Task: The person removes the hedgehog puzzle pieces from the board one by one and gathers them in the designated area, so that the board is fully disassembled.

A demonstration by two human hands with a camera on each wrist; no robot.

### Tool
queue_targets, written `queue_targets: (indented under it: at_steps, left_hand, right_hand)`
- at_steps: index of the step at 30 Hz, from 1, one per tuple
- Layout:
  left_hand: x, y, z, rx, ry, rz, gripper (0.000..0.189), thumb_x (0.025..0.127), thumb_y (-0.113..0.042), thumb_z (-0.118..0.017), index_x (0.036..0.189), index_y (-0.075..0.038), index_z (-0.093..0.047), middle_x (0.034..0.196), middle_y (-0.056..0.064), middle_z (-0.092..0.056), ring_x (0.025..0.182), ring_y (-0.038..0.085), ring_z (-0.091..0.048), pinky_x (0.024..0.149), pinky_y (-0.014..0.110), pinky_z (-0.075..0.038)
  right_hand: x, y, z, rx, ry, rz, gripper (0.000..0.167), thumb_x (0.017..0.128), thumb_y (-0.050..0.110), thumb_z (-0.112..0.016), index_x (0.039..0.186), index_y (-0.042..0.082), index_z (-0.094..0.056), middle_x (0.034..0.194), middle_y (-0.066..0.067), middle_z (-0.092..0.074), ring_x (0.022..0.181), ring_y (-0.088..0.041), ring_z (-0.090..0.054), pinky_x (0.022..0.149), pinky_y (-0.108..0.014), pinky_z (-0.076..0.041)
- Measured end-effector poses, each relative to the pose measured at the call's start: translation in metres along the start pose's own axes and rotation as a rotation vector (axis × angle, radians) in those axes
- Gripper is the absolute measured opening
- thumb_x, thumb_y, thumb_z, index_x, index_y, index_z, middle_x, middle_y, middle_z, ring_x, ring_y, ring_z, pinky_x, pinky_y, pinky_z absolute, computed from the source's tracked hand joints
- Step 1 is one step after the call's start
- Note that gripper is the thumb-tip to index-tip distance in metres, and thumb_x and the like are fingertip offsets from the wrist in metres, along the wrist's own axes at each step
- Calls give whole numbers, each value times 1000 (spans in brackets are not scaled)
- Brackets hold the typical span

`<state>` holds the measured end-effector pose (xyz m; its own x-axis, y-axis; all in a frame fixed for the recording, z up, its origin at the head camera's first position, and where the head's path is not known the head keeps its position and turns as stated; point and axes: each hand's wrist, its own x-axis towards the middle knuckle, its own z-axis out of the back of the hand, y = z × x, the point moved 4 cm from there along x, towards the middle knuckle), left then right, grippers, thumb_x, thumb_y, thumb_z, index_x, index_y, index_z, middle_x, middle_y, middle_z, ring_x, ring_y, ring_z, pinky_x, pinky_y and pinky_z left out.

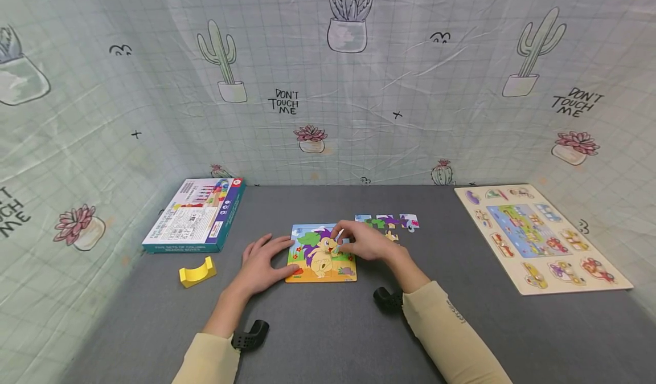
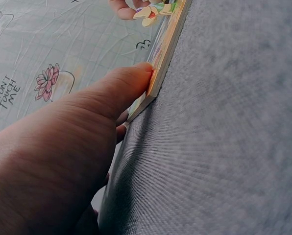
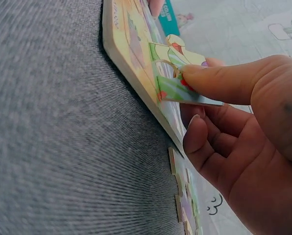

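Centrally placed: a flat picture puzzle (image 1: 328, 277) on the grey table (image 1: 318, 333), showing a yellow hedgehog with purple spines and a green leaf, orange along its near edge.
Right hand (image 1: 364, 240): above the puzzle's right side, pinching a puzzle piece (image 3: 169, 87) between thumb and fingers; the other fingers curl loosely beneath.
Piece in hand: tilted over the puzzle, printed with green, red flowers and part of the hedgehog's face; whether its lower edge touches the puzzle is hard to tell.
Left hand (image 1: 261, 262): relaxed and grasping nothing, laid at the puzzle's left side, with the thumb resting on its near left corner and the fingers spread towards the far left corner.
Loose pieces (image 1: 387, 222): lying on the table just beyond the puzzle's far right corner, in purple, green and pale blue, one partly hidden by the right hand.
Left of the table: a flat box (image 1: 192, 216) with a teal side, and nearer the person a yellow block (image 1: 197, 273) with a curved hollow on top.
Right of the table: a pale wooden board (image 1: 512, 265) with colourful vehicle shapes around a central picture.
Backdrop: a pale cloth (image 1: 400, 150) printed with potted cacti and "DON'T TOUCH ME".
Arms: beige sleeves (image 1: 451, 330), with a black band (image 1: 251, 335) at each wrist.
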<state>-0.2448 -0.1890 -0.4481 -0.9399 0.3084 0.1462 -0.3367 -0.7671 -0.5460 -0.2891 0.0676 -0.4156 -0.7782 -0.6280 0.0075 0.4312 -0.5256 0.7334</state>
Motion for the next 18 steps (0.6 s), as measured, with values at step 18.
queue_targets:
  at_steps: [18]
  left_hand:
    - [0, 1, -1, 5, -2, -3, 64, 88, -47, -76, 142, -16, -61, 149, 6, -51, 146, 41, -24, 112, 66, -7]
  right_hand:
    - [-6, 1, 13, 91, -28, -19, 18, 97, 8, -68, 114, 9, -65, 96, -1, -65, 82, -17, -59, 69, -32, -48]
